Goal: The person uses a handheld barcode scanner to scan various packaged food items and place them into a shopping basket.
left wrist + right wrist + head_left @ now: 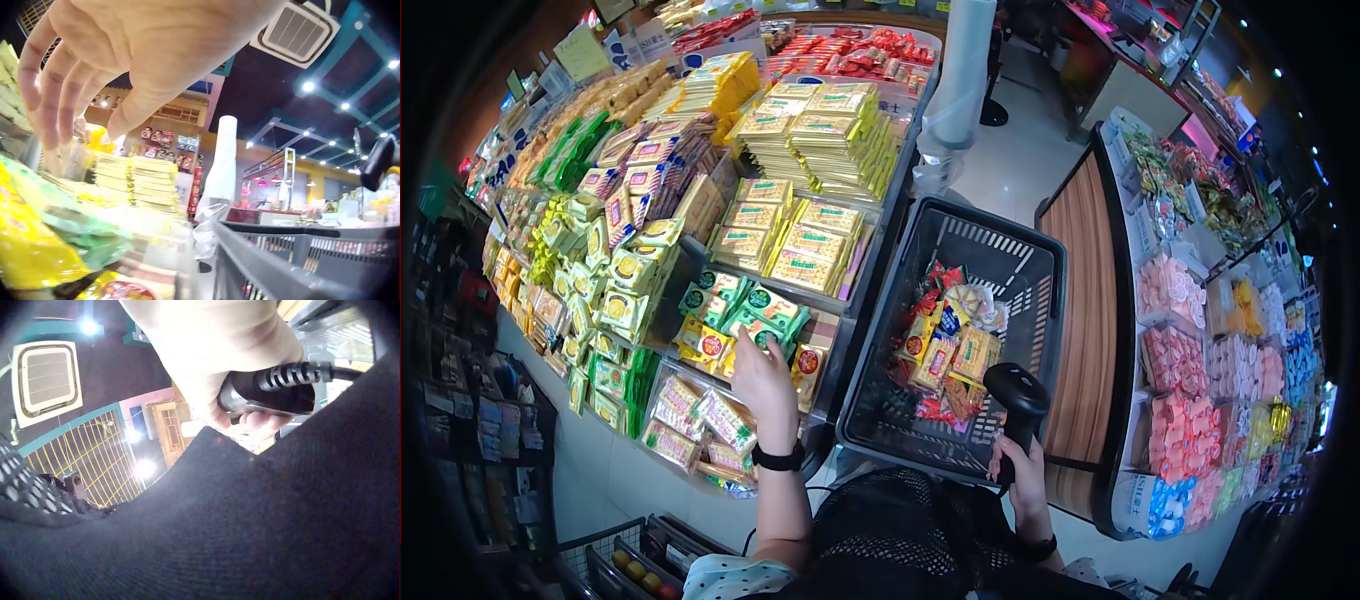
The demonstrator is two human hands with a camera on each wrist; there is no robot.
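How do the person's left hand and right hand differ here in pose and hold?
Left hand reaches out with fingers spread over the green snack packets, gripping nothing; right hand is curled round the black handheld scanner. Left hand is at the shelf display; right hand sits beside the dark plastic basket. Both wrists wear black bands.

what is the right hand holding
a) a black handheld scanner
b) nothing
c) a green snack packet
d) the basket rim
a: the right hand grips the black handheld scanner by its handle, just beside the basket, while the green packets lie by the left hand.
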